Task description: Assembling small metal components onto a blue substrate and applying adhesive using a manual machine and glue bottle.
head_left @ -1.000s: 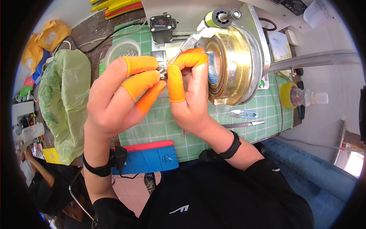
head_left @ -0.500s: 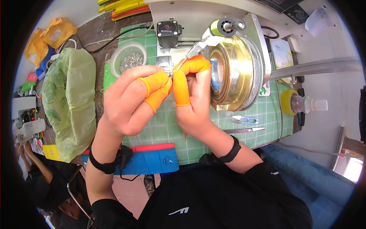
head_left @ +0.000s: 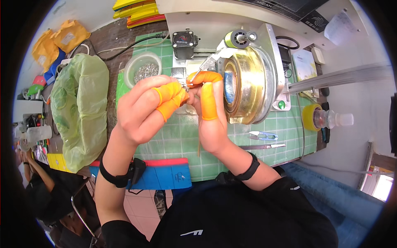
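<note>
My left hand (head_left: 142, 108) is closed in a pinch, with orange finger cots on two fingers. Its fingertips meet those of my right hand (head_left: 211, 109), also closed and wearing orange cots. Whatever lies between the fingertips is too small and covered to name. Both hands are right at the thin metal arm (head_left: 205, 64) of a bench machine. Just right of my right hand is the machine's large transparent yellow wheel (head_left: 252, 84). A round plastic tub (head_left: 128, 68) of small silvery metal pieces stands beyond my left hand.
A green gridded mat (head_left: 211, 161) covers the bench. Blue thread snips (head_left: 264, 135) and metal tweezers (head_left: 262, 146) lie at right. A green plastic bag (head_left: 80, 111) sits at left, a blue foam block (head_left: 167, 175) along the front edge. Another person's arm (head_left: 41, 171) shows at far left.
My right hand has shifted slightly toward me, its cotted fingers reshaped and its bare fingertips now at the left hand's pinch. The left hand keeps its pinch. The whole view has shifted slightly.
</note>
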The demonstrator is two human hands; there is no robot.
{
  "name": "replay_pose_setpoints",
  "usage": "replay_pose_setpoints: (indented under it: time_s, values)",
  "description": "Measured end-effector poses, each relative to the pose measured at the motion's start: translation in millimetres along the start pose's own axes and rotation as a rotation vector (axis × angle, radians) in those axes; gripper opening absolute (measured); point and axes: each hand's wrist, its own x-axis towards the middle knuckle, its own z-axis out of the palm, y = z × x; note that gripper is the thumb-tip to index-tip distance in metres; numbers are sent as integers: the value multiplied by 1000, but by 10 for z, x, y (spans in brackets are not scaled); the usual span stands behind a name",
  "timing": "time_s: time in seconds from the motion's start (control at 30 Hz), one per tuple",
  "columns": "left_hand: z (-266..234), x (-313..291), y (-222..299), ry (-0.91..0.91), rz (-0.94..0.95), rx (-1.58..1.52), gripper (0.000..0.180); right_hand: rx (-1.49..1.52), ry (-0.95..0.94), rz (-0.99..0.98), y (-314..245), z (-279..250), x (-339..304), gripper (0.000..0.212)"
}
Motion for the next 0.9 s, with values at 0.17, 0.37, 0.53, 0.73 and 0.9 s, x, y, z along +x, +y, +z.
replay_pose_setpoints:
  time_s: [0.17,0.37,0.53,0.73,0.9]
  values:
    - [-199,126,97,-193,-148,-24,28,-87,59,-2,-99,-19,-114,33]
    - [-529,-123,381,-285,-748,-61,32,-181,-433,-10,-559,-225,-611,55]
    - [-508,-127,341,-626,-842,-295,27,-306,-466,-30,-623,-456,-708,59]
    - [-436,-130,414,-614,-743,-114,33,-344,-534,49,-637,-278,-678,57]
    - [-491,-183,686,-584,-883,-90,36,-533,-694,-272,-765,-232,-769,60]
